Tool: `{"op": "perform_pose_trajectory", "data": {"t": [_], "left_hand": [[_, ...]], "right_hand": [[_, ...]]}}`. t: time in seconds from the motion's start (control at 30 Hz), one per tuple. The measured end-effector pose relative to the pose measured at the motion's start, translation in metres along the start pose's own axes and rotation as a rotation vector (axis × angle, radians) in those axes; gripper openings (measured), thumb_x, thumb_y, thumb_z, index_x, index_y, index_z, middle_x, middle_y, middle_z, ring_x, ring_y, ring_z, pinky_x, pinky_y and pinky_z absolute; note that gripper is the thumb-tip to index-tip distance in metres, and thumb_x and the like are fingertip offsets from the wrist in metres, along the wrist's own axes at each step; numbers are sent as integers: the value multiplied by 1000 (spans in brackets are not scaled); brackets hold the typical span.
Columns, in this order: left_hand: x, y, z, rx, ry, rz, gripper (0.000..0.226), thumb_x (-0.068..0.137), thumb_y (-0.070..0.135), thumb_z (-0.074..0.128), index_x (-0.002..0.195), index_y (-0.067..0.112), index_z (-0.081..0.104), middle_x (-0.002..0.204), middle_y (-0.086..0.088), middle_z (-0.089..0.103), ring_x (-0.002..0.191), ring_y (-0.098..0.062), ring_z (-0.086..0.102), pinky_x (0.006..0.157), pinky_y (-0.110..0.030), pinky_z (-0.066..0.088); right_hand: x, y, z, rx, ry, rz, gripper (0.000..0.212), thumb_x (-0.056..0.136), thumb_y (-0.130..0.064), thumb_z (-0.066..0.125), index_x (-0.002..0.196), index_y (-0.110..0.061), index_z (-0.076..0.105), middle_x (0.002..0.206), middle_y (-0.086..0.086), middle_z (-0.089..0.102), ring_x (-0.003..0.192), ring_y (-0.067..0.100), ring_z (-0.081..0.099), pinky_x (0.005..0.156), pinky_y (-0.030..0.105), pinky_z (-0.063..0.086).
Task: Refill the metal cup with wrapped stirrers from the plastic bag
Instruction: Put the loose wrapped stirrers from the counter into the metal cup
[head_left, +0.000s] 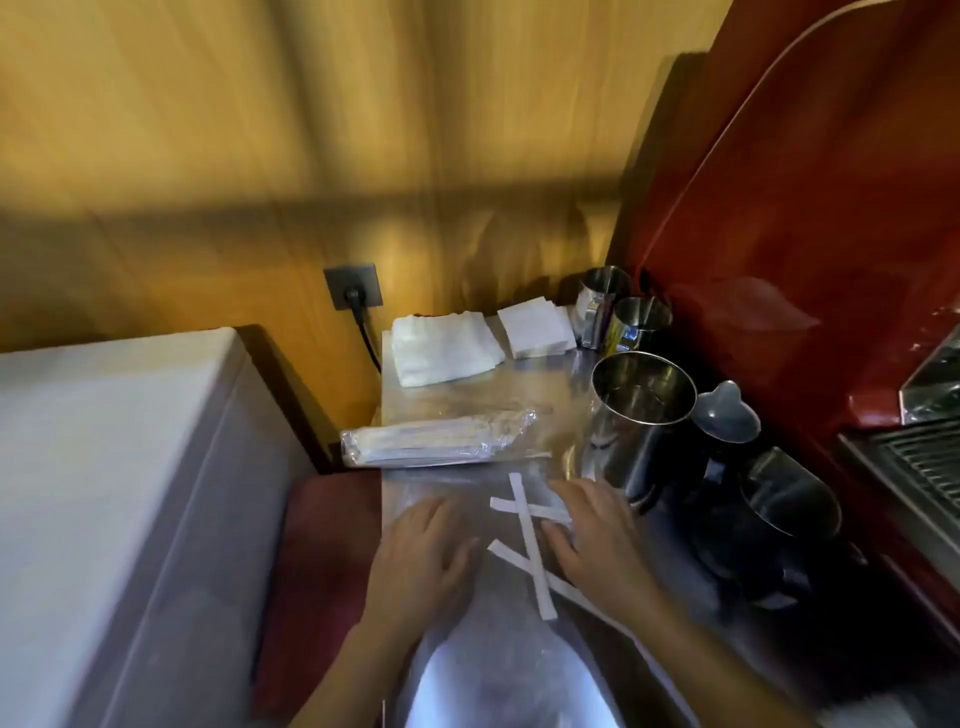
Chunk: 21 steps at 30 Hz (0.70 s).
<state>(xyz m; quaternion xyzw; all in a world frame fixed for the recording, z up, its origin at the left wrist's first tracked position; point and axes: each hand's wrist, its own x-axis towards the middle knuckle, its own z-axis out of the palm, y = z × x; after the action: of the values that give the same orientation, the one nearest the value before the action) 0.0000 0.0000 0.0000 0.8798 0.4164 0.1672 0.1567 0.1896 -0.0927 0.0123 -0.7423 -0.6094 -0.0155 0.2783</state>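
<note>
A clear plastic bag (436, 441) full of wrapped stirrers lies across the steel counter (467, 395). Nearer to me, a few white wrapped stirrers (527, 540) lie crossed on a flat, clear plastic sheet or bag. My left hand (423, 553) rests palm down just left of them, fingers apart. Palm down as well, my right hand (592, 540) has its fingertips touching the stirrers. The large metal cup (641, 415) stands upright to the right and looks empty.
Two smaller metal cups (623, 312) stand at the back right, beside stacks of white napkins (488, 338). Dark pitchers (769, 519) crowd the right side against a red machine (831, 260). A white appliance (104, 493) fills the left. A wall socket (353, 286) holds a plug.
</note>
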Motion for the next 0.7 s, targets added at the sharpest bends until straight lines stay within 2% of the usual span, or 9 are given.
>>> {"op": "perform_pose_trajectory", "data": {"t": [0.07,0.13,0.27,0.37,0.53,0.6,0.7], "left_hand": [[-7,-2,10,1,-28,-10,47,85,42,52,120,12,57,123,-10,59,112,-30,55,94,-37,45],[-17,-3,19,47,-57,-54,49,84,39,58,124,11,56,129,-15,56,119,-33,53,99,-43,43],[-26,0,25,137,1,-48,52,84,45,44,119,11,61,123,-14,63,114,-31,59,92,-48,49],[-26,0,25,155,0,-44,52,85,46,41,120,12,61,124,-13,63,116,-29,58,95,-48,47],[-26,1,26,163,-25,-51,52,85,46,40,120,14,60,125,-12,62,118,-27,57,97,-48,46],[-26,1,25,160,-28,-56,51,85,45,40,120,14,60,126,-11,62,119,-27,56,97,-49,45],[-26,0,25,151,-34,-50,52,85,46,40,121,14,60,126,-11,62,119,-27,56,98,-47,45]], "right_hand": [[-2,1,8,43,-86,115,29,82,-23,60,110,-16,56,107,7,64,97,30,58,80,34,42],[-5,4,16,80,-221,229,24,87,-31,52,108,-20,53,107,3,64,97,25,58,71,29,39],[-3,3,23,56,-376,274,14,90,-39,46,92,-25,45,97,-1,68,84,18,63,61,24,37],[4,-1,27,-1,-455,296,19,90,-41,46,93,-22,42,96,1,68,85,21,63,59,27,35],[20,-5,28,-20,-571,377,12,89,-31,45,84,-19,44,96,5,66,73,20,54,49,24,30],[24,-6,27,12,-602,413,11,85,-26,46,76,-21,48,86,2,62,72,20,52,51,26,31],[30,-9,21,95,-599,417,21,80,-24,48,63,-28,37,67,-7,49,69,19,52,48,26,30]]}}
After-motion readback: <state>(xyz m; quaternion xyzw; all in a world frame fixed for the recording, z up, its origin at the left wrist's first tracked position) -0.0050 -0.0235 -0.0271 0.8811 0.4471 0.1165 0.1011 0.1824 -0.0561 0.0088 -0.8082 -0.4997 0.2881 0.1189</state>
